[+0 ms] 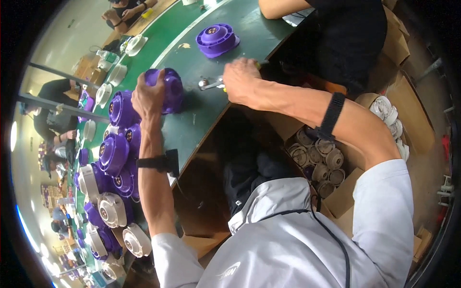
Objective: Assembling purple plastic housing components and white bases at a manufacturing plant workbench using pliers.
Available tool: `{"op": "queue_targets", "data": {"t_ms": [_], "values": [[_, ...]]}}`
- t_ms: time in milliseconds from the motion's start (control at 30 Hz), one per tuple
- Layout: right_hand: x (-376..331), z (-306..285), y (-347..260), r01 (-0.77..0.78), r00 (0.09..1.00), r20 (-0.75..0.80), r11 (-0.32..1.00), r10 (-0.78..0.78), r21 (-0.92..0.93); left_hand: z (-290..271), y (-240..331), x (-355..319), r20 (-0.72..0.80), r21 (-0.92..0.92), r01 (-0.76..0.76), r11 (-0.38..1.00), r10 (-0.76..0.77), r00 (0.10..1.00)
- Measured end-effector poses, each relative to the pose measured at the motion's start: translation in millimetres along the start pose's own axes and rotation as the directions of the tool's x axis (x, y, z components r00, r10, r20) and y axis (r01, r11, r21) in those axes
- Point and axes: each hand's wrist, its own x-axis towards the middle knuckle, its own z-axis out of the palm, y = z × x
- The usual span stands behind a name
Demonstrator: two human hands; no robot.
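- In the head view, a lone purple housing (216, 41), round and ribbed, sits on the green workbench (201, 110), apart from both hands
- Left hand (148, 96): left of the lone purple housing and nearer the person, bent in a fairly wide grip on a second purple housing (174, 91); some fingertips are hidden, and whether this part is lifted or rests on the bench I cannot tell
- Right hand (241, 79): nearer the person than the lone purple housing and a little to its right, fingers curled narrowly around a metal-headed tool (210, 84), whose shiny end pokes out leftward, clear of both housings
- Pile of purple and white housings (115, 152): well left of the lone purple housing and nearer the person, stacked at mixed tilts beside the left forearm
- White housings (103, 95) in a row: left of the lone purple housing, along the bench
- Carton (345, 194) of greyish round parts (334, 158): right of the lone purple housing, past the bench edge
- Co-worker's forearm (283, 8): right of the lone purple housing, leaning on the bench
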Motion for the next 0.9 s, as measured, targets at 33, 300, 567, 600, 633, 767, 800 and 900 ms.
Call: {"op": "queue_targets", "data": {"t_ms": [33,300,567,600,633,767,800,900], "values": [[-3.1,4.0,12.4,-0.008,1.0,-0.007,1.0,0.008,-0.008,-0.3,-1.7,0.0,0.0,-0.046,0.004,0.999,-0.004,1.0],[-18.9,9.7,52.6,-0.014,1.0,-0.007,0.871,0.021,0.492,-4.1,12.0,-5.4,0.08,-0.264,0.265,0.928,-0.253,0.964],[-10.2,16.2,55.8,0.0,0.995,-0.066,0.685,0.07,0.729,28.5,-27.0,-7.7,0.469,-0.046,0.487,0.872,-0.411,0.781],[-7.4,16.2,54.1,0.006,0.995,-0.07,0.68,0.067,0.734,38.7,-32.0,-8.7,0.436,-0.013,0.478,0.878,-0.426,0.793],[-3.1,17.1,49.7,0.024,0.996,-0.072,0.659,0.047,0.752,41.0,-37.4,-8.3,0.398,0.03,0.472,0.881,-0.444,0.803],[5.2,14.5,39.9,0.075,0.997,-0.042,0.587,-0.07,0.806,35.5,-43.5,-8.6,0.197,0.185,0.126,0.974,-0.163,0.967],[3.0,13.1,44.2,0.043,0.999,-0.017,0.572,-0.051,0.819,22.1,-20.5,0.8,0.368,-0.012,0.169,0.986,-0.153,0.917],[6.4,11.2,39.8,0.047,0.996,0.005,0.574,-0.089,0.817,-34.8,37.1,7.5,0.621,-0.439,0.349,0.828,-0.001,0.784]]}}
